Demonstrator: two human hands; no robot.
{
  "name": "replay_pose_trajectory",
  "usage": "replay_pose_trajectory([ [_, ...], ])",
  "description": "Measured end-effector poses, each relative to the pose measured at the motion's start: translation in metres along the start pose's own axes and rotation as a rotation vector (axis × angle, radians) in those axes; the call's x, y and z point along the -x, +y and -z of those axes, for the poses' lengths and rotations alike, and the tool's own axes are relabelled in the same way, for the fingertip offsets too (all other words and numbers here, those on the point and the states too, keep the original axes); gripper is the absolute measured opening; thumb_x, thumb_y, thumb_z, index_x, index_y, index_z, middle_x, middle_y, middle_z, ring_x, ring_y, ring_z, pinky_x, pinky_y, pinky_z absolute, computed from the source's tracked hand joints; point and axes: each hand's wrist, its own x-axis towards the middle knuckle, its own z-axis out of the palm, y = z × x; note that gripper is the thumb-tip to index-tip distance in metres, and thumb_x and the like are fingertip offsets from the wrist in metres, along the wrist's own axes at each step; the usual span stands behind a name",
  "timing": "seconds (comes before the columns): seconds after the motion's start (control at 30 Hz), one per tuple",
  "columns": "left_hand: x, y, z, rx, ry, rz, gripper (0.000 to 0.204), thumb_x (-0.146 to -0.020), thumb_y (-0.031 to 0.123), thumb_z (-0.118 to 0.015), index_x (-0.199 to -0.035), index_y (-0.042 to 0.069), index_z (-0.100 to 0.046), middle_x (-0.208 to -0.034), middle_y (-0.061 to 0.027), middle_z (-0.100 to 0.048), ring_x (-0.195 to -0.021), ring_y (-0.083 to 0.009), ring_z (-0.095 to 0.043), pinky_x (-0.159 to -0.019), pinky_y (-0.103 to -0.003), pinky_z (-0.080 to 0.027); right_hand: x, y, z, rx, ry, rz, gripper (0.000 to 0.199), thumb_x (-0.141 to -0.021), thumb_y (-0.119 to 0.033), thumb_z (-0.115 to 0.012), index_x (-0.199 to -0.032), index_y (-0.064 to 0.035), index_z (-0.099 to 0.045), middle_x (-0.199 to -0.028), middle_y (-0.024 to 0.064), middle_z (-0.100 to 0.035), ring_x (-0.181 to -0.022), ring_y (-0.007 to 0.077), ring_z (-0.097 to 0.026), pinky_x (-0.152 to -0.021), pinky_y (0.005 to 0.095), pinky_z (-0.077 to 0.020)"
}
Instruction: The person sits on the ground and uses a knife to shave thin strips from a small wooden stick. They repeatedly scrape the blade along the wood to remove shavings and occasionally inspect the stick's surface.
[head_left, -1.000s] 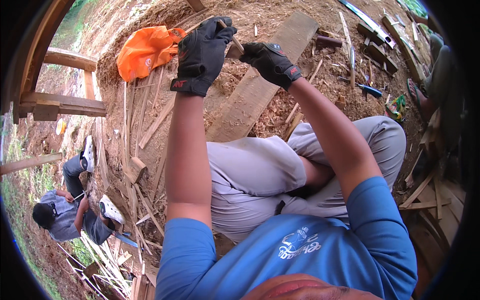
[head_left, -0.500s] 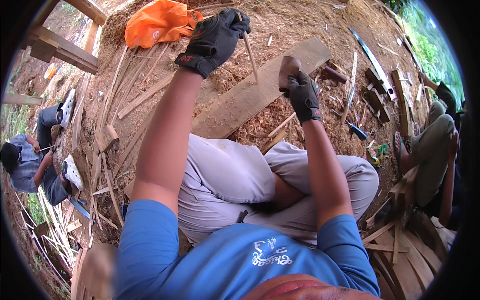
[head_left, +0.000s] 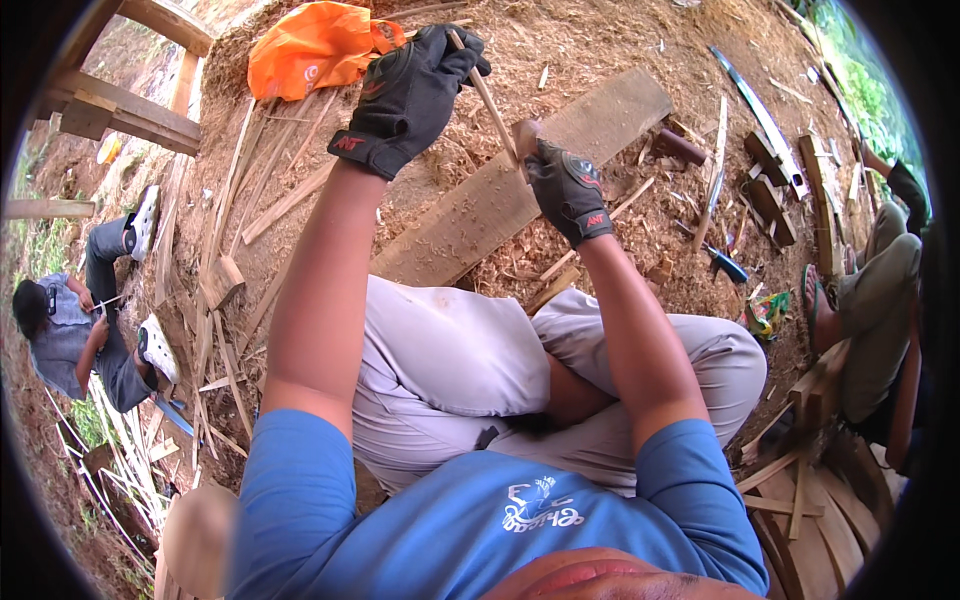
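Note:
My left hand (head_left: 410, 98), in a black work glove, is closed round the upper part of a thin wooden stick (head_left: 488, 95). The stick slants down to the right. At its lower end is my right hand (head_left: 568, 194), also gloved in black, with its fingers closed on a brown piece of sandpaper (head_left: 525, 134). The sandpaper is against or right beside the stick; its lower part is hidden by the fingers. Under both hands a wide wooden plank (head_left: 450, 228) lies on the ground, sprinkled with wood shavings.
An orange bag (head_left: 318, 50) lies beyond my left hand. Long wood strips (head_left: 225, 190) lie at the left, near a seated person (head_left: 75, 330). To the right are a saw blade (head_left: 758, 120), a brown cylinder (head_left: 680, 147), wooden blocks (head_left: 772, 205) and another person's leg (head_left: 880, 290).
My right hand has moved left with the sandpaper, from apart to the stick's lower end. My left hand has shifted slightly left and nearer, still holding the stick.

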Motion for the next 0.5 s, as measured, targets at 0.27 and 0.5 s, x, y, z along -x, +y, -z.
replay_pose_trajectory([
  [0.27, 0.007, 0.004, 0.003, -0.095, 0.026, -0.056, 0.02, -0.112, 0.022, -0.052, -0.115, 0.006, -0.062, -0.104, -0.0075, -0.079, -0.096, -0.0183, -0.075, -0.087, -0.034, -0.06, 0.015, -0.023, -0.003, -0.021, -0.113, 0.108, 0.079, -0.094, -0.026, -0.074, -0.164, -0.0216, -0.037, -0.112, 0.0199, -0.073, -0.1, 0.0409, -0.072, -0.086, 0.0497, -0.0557],
  [0.5, 0.003, 0.009, 0.002, -0.014, 0.034, -0.025, 0.025, -0.111, 0.024, -0.056, -0.119, 0.003, -0.065, -0.104, -0.0083, -0.079, -0.089, -0.0161, -0.076, -0.08, -0.03, -0.062, 0.011, 0.008, -0.032, -0.089, 0.041, 0.164, 0.065, -0.101, -0.024, -0.061, -0.162, -0.0306, -0.04, -0.109, 0.0208, -0.073, -0.097, 0.0425, -0.071, -0.086, 0.0519, -0.0559],
])
